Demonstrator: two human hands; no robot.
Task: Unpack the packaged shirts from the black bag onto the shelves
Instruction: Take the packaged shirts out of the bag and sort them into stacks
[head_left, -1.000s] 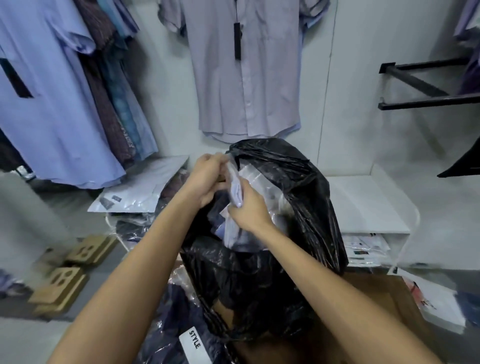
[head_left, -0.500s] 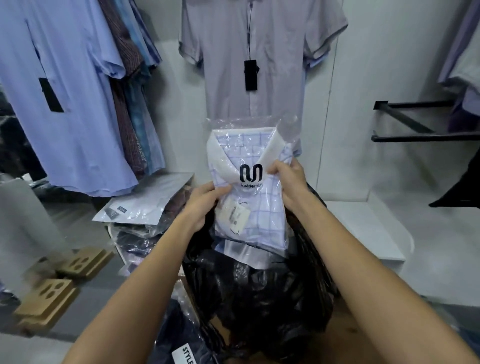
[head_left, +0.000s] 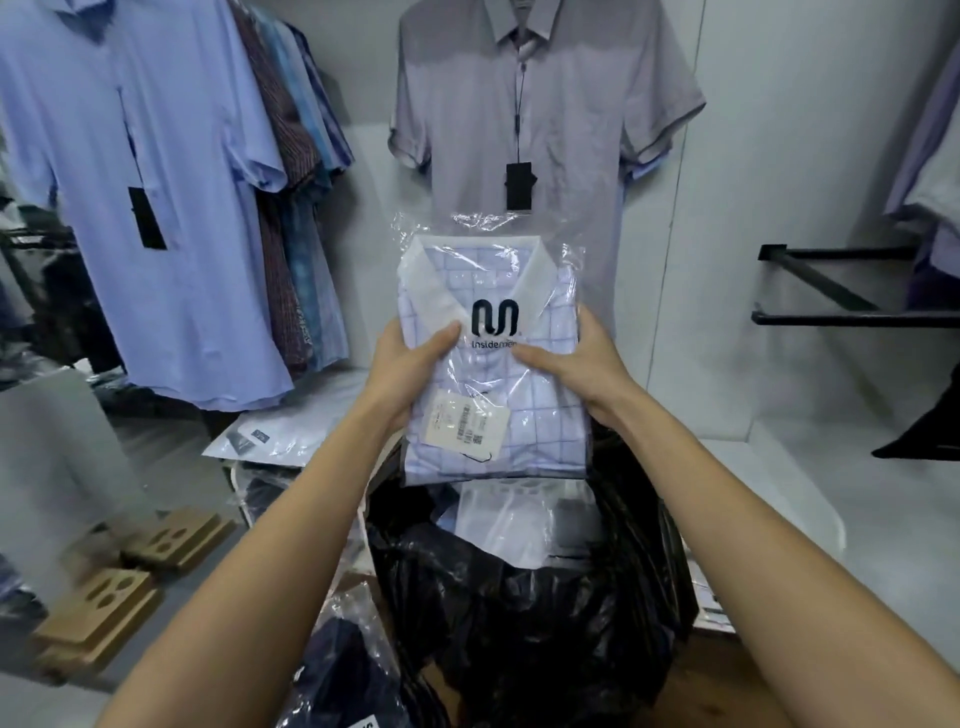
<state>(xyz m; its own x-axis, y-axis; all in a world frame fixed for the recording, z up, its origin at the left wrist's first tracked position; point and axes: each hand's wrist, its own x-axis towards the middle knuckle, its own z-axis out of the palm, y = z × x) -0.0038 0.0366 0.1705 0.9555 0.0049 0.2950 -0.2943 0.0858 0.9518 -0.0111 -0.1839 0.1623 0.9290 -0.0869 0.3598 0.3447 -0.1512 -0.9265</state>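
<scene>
- I am gripping the packaged shirt (head_left: 493, 364) with my left hand (head_left: 410, 358) and right hand (head_left: 576, 364), one on each side.
- I am holding it upright above the open black bag (head_left: 519, 597).

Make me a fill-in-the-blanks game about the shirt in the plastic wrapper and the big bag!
1. Both hands hold the packaged shirt above the ____ bag.
2. The left hand and right hand grip it by its two ____.
3. The shirt's pattern is ____.

Missing words: black; sides; checked
</scene>
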